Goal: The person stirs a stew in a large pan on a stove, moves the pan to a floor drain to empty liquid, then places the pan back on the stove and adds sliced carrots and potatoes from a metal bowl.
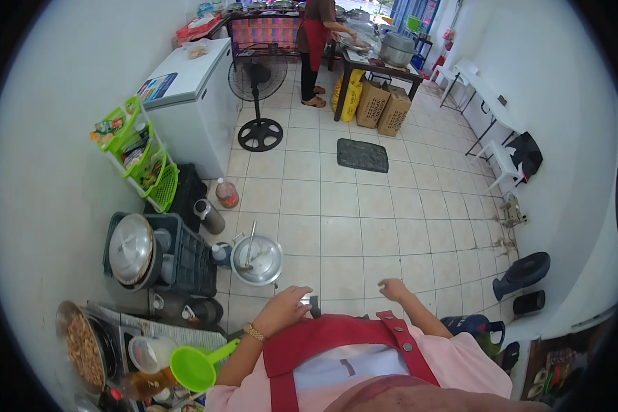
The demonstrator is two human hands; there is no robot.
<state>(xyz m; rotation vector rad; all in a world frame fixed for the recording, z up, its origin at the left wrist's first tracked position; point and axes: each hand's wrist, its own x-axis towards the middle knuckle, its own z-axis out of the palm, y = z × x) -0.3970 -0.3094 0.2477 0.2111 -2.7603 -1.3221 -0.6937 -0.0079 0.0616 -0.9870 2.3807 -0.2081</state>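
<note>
My left hand [286, 307], with a gold-coloured bracelet [255, 332] at the wrist, is in front of my red apron [323, 336]. Its fingers bend loosely, and I see nothing held in them. Right by its fingertips shows a small dark and silvery thing [314, 303]; I cannot make out what it is or whether it is touched. My right hand [393, 290] hangs out over the tiled floor with its fingers curled in, apparently around nothing. Nearest my left hand stands a metal pot [268, 256] on the floor, a ladle [250, 247] leaning inside it.
At my left are a pan of browned food [84, 347], a green dipper [192, 367] and a dark crate [196, 257]. A fan [257, 89] and white freezer [192, 103] stand farther off. A person in a red apron [316, 41] works at a table [384, 67]. A mat [362, 155] lies mid-floor.
</note>
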